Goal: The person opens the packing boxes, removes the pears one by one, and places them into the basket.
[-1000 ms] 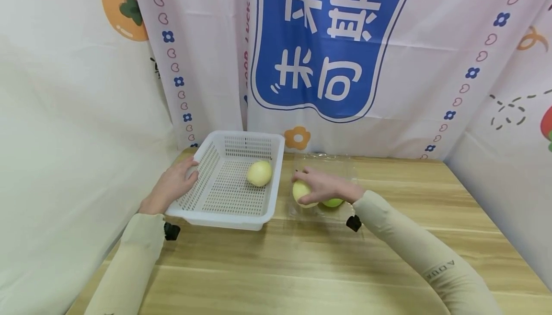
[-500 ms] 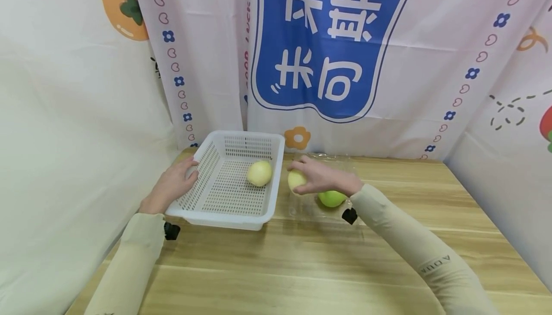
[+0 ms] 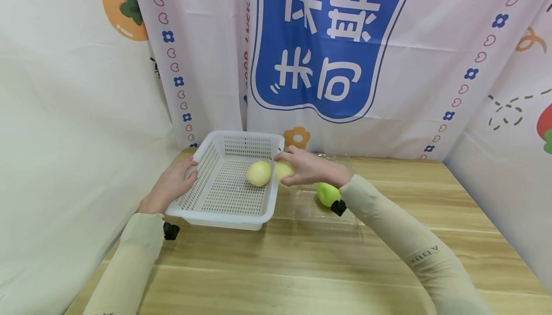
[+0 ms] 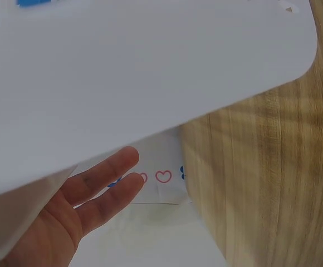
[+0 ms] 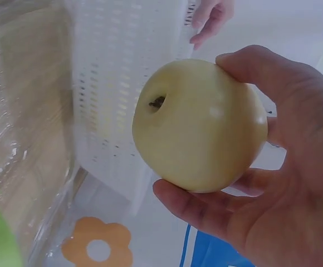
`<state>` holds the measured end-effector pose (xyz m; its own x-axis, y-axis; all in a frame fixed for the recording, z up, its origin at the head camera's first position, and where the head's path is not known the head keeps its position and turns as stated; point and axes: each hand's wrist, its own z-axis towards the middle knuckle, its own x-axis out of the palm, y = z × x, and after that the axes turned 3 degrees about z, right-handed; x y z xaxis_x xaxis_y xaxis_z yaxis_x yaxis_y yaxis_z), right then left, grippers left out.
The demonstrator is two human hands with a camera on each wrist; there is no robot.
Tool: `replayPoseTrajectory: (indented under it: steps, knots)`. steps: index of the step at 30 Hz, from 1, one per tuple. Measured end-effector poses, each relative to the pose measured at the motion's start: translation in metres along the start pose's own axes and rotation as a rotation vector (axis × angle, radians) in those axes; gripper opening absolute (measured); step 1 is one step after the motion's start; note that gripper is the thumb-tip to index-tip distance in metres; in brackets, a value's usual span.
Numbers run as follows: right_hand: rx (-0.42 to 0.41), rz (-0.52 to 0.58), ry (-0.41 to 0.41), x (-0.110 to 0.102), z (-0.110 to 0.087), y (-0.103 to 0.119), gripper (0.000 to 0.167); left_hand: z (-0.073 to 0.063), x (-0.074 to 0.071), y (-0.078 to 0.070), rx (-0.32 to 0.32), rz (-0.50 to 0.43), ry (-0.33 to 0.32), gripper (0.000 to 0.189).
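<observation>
My right hand (image 3: 307, 166) grips a pale yellow apple (image 5: 197, 125), thumb on one side and fingers curled on the other. It is beside the right rim of a white perforated plastic basket (image 3: 268, 209). Inside the basket, near its right wall, lies a second pale yellow apple (image 3: 258, 173). My left hand (image 3: 171, 185) rests at the basket's left rim. Two of its fingers extend nearly straight in the left wrist view, while its thumb is hidden there. Below my right wrist, a green apple (image 3: 327, 193) sits in a clear plastic container (image 3: 308, 214).
Basket and container stand on a wood-grain table (image 3: 276, 267). White printed cloth (image 3: 207, 65) hangs close behind them, and more cloth (image 3: 77, 128) borders the left side.
My right hand has lifted the yellow apple out of the clear container and carried it leftward to the basket's right rim. The green apple has come into fuller view. My left hand has stayed still.
</observation>
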<state>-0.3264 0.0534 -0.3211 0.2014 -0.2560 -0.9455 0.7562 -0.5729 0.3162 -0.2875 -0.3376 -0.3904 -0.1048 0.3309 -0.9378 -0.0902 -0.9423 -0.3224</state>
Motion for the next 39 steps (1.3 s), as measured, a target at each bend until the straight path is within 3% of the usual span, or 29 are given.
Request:
replayPoseTrajectory:
  steps: [12,29,39]
  knots:
    - [-0.006,0.046,-0.008,-0.004,0.028,0.017,0.059,-0.001,0.000,-0.001,0.003,0.003,-0.010,0.048]
    - [0.020,0.021,0.074,0.008,0.078,0.041,0.060,-0.001,0.004,0.003,0.011,0.003,-0.014,0.047]
    - [0.018,0.061,0.117,0.018,0.113,0.054,0.064,0.000,0.001,0.002,0.027,-0.012,-0.022,0.047]
